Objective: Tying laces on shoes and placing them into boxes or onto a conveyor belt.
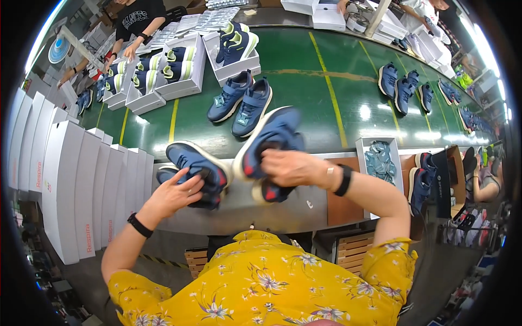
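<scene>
My left hand [173, 196] is closed round the heel end of blue sneakers [187, 156] with pale soles and red heel patches. A second shoe shows partly beneath, half hidden by my fingers. My right hand [293, 169] grips more blue sneakers [278, 126] by their openings. One of these is tilted with its toe up and away, and the other hangs lower behind my fingers. Just beyond them, a pair of blue sneakers [253, 106] with teal tags stands on the green conveyor belt [296, 87].
Tall stacks of white shoeboxes [65, 185] rise at the left. Open boxes of navy and lime sneakers [182, 62] stand at the far left, where a person's hand [132, 50] reaches in. A white tray of teal tags [380, 160] sits right; more blue sneakers [405, 92] lie beyond.
</scene>
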Demonstrator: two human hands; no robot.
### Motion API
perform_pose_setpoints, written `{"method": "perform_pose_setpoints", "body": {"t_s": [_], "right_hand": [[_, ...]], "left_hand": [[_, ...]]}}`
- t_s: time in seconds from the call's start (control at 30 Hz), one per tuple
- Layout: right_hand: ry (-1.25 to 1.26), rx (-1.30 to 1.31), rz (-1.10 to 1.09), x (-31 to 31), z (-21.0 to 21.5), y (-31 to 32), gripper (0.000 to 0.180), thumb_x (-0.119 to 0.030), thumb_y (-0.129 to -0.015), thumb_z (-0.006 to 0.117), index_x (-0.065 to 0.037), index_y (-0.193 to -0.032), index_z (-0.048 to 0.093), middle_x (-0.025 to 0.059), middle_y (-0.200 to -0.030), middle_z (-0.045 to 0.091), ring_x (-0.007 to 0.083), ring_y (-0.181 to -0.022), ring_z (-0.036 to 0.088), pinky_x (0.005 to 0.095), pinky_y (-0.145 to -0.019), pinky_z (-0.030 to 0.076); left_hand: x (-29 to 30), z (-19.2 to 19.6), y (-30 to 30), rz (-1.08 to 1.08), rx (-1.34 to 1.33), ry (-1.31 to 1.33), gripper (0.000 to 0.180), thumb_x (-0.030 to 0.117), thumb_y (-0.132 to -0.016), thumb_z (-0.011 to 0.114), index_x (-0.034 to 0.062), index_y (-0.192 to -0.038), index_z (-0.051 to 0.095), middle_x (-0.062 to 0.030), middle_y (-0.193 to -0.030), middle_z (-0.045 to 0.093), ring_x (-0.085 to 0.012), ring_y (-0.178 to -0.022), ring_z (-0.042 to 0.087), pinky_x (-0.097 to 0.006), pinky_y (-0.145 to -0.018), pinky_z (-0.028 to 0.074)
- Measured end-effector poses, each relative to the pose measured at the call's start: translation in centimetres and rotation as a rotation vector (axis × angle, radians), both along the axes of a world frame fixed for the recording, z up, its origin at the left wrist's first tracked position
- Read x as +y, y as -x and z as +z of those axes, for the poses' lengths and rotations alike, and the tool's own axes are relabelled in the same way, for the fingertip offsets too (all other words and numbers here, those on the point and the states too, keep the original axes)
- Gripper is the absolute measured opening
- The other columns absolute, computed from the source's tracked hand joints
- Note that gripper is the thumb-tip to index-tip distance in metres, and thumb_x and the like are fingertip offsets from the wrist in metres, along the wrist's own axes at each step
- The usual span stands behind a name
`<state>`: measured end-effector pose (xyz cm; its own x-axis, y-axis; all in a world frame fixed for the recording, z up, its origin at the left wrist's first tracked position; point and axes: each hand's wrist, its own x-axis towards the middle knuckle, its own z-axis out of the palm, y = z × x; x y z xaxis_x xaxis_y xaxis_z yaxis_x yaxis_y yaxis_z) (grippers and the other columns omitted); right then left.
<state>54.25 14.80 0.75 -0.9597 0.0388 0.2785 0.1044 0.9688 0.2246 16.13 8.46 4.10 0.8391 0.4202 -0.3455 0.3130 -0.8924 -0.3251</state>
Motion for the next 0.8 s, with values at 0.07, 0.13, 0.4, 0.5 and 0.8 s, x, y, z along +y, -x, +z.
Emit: {"method": "perform_pose_setpoints", "body": {"t_s": [0.07, 0.13, 0.4, 0.5, 0.8], "right_hand": [[-0.070, 0.041, 0.102, -1.6, -2.5, 4.1, 0.015, -0.021, -0.071, 0.063, -0.009, -0.064, 0.068, 0.0053, -0.085, 0.060, 0.0232, -0.095, 0.058, 0.0334, -0.101, 0.042], [-0.089, 0.099, 0.208, -3.2, -5.2, 8.7, 0.014, -0.021, -0.073, 0.063, -0.010, -0.065, 0.069, 0.0040, -0.088, 0.063, 0.0221, -0.094, 0.058, 0.0338, -0.100, 0.042], [0.520, 0.302, 0.322, -6.1, -7.7, 10.9, 0.007, -0.016, -0.075, 0.064, -0.011, -0.070, 0.067, 0.0053, -0.084, 0.063, 0.0265, -0.092, 0.062, 0.0360, -0.085, 0.050], [0.508, 0.347, 0.018, -1.2, -5.9, 2.7, 0.010, -0.012, -0.079, 0.063, -0.009, -0.089, 0.064, 0.0072, -0.094, 0.061, 0.0287, -0.095, 0.060, 0.0400, -0.085, 0.050], [0.108, 0.443, -1.734, 19.0, -11.9, -38.3, 0.072, -0.046, -0.076, 0.081, -0.026, -0.139, 0.053, 0.0237, -0.123, 0.056, 0.0410, -0.116, 0.054, 0.0507, -0.099, 0.042]], "left_hand": [[-1.6, -0.8, 3.5, -0.044, 0.098, 0.040, 0.035, 0.015, -0.085, 0.060, 0.0239, -0.119, 0.062, 0.0041, -0.146, 0.052, -0.0155, -0.143, 0.038, -0.046, -0.123, 0.024], [-3.2, -1.9, 6.2, -0.047, 0.100, 0.093, 0.033, 0.016, -0.085, 0.060, 0.0221, -0.117, 0.064, 0.0041, -0.143, 0.054, -0.0153, -0.142, 0.039, -0.046, -0.122, 0.025], [-7.4, -5.5, 7.3, 0.119, -0.237, 0.191, 0.016, 0.011, -0.077, 0.062, 0.0062, -0.091, 0.069, -0.0072, -0.114, 0.067, -0.0233, -0.115, 0.059, -0.041, -0.099, 0.046], [-8.0, -5.4, 3.2, 0.380, -0.658, 0.316, 0.016, 0.001, -0.068, 0.062, 0.0041, -0.083, 0.060, -0.0139, -0.094, 0.063, -0.0334, -0.093, 0.062, -0.044, -0.082, 0.049], [-10.1, -8.4, -11.9, 1.214, -0.905, 0.424, 0.065, 0.012, -0.080, 0.075, 0.0025, -0.139, 0.050, -0.0200, -0.116, 0.059, -0.0356, -0.108, 0.058, -0.042, -0.096, 0.045]]}}
